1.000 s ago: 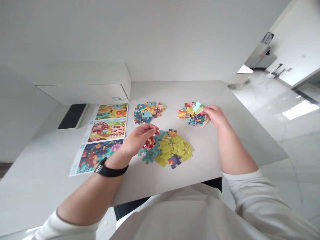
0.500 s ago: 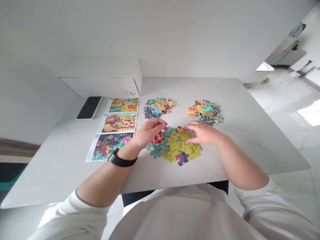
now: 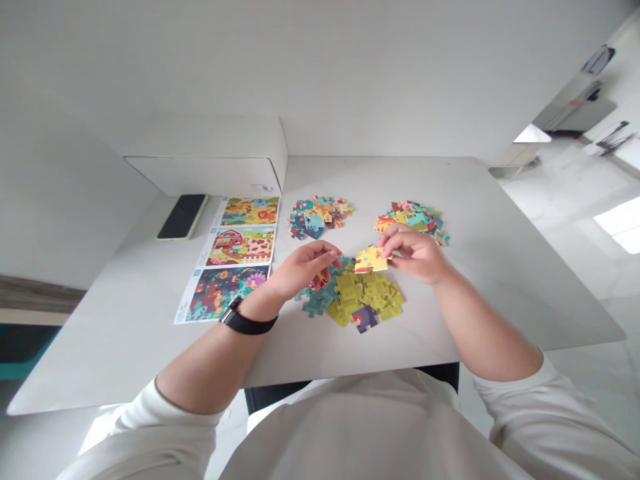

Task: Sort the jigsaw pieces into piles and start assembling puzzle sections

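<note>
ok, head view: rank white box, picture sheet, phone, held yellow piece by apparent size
1. white box
2. picture sheet, three prints
3. phone
4. yellow piece, pinched in right hand

The box is farthest from the camera yet looks largest, so the order is safe.

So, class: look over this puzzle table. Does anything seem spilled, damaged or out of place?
Nothing stands out. Three piles of puzzle pieces sit apart on the table, and many in the near pile lie face down. The right hand holds a yellow piece. The reference sheet lies flat.
</note>
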The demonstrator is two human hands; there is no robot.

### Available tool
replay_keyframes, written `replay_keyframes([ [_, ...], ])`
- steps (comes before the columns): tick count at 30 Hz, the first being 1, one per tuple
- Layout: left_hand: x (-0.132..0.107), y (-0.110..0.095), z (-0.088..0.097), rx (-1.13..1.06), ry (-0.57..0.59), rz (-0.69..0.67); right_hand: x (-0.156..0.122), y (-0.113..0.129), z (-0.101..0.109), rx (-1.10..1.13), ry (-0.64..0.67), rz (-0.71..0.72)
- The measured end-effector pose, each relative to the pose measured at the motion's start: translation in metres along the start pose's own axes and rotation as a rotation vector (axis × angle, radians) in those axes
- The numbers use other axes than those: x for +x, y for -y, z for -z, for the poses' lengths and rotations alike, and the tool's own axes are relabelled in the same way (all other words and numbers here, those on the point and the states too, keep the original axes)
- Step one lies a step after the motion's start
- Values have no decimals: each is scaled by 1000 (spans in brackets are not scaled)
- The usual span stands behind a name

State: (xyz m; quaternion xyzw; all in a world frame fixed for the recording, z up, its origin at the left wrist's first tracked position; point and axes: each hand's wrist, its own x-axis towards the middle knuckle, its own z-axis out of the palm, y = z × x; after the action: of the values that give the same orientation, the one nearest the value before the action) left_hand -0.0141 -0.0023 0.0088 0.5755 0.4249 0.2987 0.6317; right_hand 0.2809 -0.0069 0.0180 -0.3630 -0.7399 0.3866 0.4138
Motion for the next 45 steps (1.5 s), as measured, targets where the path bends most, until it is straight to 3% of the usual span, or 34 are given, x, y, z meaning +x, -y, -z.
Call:
replay_keyframes([
  [5, -6, -7, -7, -60, 145, 56, -2, 2, -21, -38, -70, 125],
  [16, 0, 4, -4, -149, 99, 19, -2, -8, -34, -164, -125, 129],
  [20, 1, 3, -3, -114, 11, 10, -3, -11, -33, 39, -162, -24],
  [25, 3, 4, -4, -61, -25, -9, -2, -13, -34, 160, -82, -276],
  [33, 4, 8, -4, -33, -49, 6, 1, -16, -37, 198, -40, -360],
  [36, 8, 6, 8, 2, -148, -13, 0, -19, -32, 188, -77, -348],
  [42, 28, 10, 54, 32, -516, 10, -2, -23, -25, 8, -24, -355],
  [45, 35, 14, 68, 43, -554, 77, -2, -23, -25, -120, 1, -363],
])
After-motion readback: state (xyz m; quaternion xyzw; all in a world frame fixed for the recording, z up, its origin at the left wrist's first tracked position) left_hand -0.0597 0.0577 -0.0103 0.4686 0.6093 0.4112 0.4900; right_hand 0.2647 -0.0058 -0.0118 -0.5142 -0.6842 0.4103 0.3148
